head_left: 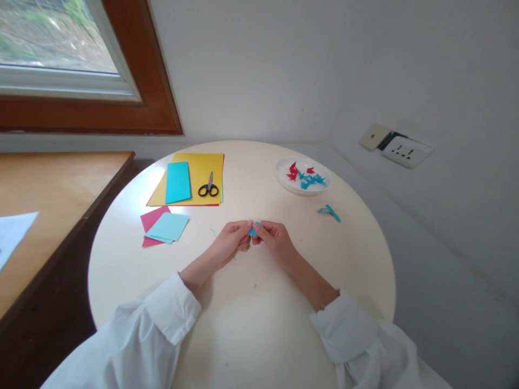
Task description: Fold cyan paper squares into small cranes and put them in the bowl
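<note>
Left grip (234, 236) and right grip (275, 236) are both pinching one small blue paper piece (252, 232) at the frame's centre.

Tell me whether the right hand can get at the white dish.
Likely yes: the white dish stands beyond the right hand with nothing standing between, though that hand pinches blue paper.
</note>
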A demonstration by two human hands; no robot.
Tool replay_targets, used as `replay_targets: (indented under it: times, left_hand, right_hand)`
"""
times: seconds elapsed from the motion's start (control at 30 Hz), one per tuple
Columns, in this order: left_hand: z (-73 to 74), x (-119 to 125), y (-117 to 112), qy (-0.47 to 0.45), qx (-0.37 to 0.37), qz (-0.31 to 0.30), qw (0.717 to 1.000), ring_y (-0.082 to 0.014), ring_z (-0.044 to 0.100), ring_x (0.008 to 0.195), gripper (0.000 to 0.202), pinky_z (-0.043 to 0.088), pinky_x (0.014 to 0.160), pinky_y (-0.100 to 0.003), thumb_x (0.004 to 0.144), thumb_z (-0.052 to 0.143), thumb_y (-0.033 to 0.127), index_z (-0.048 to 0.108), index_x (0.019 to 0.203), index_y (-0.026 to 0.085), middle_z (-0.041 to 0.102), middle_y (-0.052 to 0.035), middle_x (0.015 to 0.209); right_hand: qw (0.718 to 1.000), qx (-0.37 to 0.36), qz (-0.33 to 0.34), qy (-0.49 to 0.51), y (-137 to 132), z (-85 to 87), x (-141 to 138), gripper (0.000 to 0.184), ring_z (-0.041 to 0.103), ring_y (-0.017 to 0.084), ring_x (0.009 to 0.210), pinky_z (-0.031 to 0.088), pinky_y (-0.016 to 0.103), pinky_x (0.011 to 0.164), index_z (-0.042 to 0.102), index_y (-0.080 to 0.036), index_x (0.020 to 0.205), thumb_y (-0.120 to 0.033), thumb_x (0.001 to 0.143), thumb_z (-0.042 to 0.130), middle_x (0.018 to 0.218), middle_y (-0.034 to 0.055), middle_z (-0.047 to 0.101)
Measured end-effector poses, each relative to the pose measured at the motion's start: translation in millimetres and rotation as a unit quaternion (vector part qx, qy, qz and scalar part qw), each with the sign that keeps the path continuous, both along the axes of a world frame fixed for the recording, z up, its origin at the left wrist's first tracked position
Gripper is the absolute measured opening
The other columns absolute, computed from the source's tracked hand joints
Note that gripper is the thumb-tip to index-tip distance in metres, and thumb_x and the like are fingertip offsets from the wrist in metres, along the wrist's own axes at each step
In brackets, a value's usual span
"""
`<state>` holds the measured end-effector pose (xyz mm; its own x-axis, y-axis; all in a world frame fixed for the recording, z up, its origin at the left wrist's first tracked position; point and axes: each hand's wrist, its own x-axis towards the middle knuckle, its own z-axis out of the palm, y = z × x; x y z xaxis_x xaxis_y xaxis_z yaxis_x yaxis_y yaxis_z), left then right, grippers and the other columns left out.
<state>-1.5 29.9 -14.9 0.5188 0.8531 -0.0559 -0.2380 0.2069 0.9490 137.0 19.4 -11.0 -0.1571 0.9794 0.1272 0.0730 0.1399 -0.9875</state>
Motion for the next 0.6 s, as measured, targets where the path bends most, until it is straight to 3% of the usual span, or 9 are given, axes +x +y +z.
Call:
replay_targets:
  times: [0.23,0.47,0.6]
  left_hand:
    - [-0.5,-0.8,0.7,0.000,0.005,0.032,0.999,-0.0054,0.026,0.045,0.041,0.018,0.046,-0.024,0.080,0.055,0.045,0.044,0.055,0.015,0.031,0.0064,0.046]
    - [4.0,-1.5,-0.5,-0.017,-0.026,-0.023,0.999,-0.0077,0.041,0.050,0.033,0.023,0.049,-0.024,0.081,0.053,0.042,0.055,0.066,0.012,0.054,-0.0022,0.058]
    - [4.5,-1.8,-0.5,0.002,-0.001,-0.015,1.000,-0.0083,0.043,0.052,0.032,0.027,0.052,-0.024,0.082,0.052,0.040,0.056,0.066,0.012,0.055,-0.0021,0.058]
  right_hand:
    - [1.000,-0.011,-0.006,-0.008,1.9,-4.2,1.3,0.047,0.042,0.010,0.048,0.035,0.026,0.052,0.050,-0.018,0.049,-0.056,0.076,0.049,0.048,-0.0019,0.049]
    - [0.999,-0.016,0.029,-0.017,-0.6,1.4,-1.8,0.050,0.044,0.011,0.048,0.036,0.026,0.051,0.048,-0.018,0.047,-0.062,0.072,0.050,0.046,-0.0018,0.048]
    - [0.999,-0.026,0.042,-0.008,-1.3,2.5,-2.2,0.051,0.045,0.011,0.048,0.037,0.026,0.052,0.052,-0.018,0.050,-0.063,0.073,0.048,0.048,-0.0007,0.050]
